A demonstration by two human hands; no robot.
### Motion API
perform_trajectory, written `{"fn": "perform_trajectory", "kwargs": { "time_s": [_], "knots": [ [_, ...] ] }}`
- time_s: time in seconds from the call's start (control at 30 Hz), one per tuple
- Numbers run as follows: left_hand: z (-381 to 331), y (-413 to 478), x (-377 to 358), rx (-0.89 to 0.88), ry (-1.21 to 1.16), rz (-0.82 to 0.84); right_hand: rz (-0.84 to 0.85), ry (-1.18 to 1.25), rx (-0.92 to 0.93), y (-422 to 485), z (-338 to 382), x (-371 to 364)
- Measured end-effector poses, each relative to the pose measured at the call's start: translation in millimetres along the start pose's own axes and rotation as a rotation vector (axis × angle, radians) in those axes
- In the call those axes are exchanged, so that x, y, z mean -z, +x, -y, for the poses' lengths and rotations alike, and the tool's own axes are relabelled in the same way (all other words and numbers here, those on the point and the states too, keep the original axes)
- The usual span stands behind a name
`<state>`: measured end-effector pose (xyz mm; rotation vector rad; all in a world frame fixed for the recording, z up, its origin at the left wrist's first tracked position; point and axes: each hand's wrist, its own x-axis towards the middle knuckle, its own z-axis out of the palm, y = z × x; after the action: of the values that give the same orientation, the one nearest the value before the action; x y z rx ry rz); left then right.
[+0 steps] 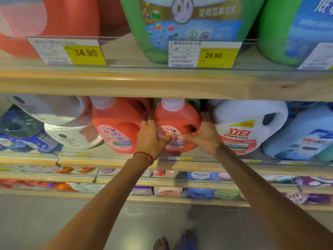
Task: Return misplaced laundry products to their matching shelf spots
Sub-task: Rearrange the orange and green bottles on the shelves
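Left hand (153,137), right hand (206,137) both grip the orange jug (177,118) by its sides. Jug's on the shelf (108,162), beside a matching jug (117,123).

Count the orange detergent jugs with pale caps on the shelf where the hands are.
2. The left jug stands beside the left hand; the held jug is between that hand and the right hand. More may be hidden behind.

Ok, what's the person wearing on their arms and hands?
No sleeves and no gloves in view. The left hand has a thin red string bracelet around its wrist; the right hand and its wrist wear nothing visible.
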<state>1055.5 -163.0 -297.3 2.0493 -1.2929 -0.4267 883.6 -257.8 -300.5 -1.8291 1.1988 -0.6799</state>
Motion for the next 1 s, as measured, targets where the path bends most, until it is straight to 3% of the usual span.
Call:
{"fn": "perform_trajectory", "kwargs": {
  "time_s": [0.2, 0.33, 0.77, 1.0],
  "knots": [
    [11, 7, 1, 0.064, -0.120, 0.059, -0.002, 0.152, -0.005, -5, -5, -6],
    [19, 3, 3, 0.011, -0.186, 0.045, 0.008, 0.196, -0.018, -15, -4, -10],
    [31, -46, 27, -0.257, -0.377, -0.062, -0.039, 0.094, 0.102, -69, 35, -10],
    [21, -58, 69, -0.302, -0.413, 0.074, -0.030, 0.037, 0.199, -105, 75, 10]
  ]
}}
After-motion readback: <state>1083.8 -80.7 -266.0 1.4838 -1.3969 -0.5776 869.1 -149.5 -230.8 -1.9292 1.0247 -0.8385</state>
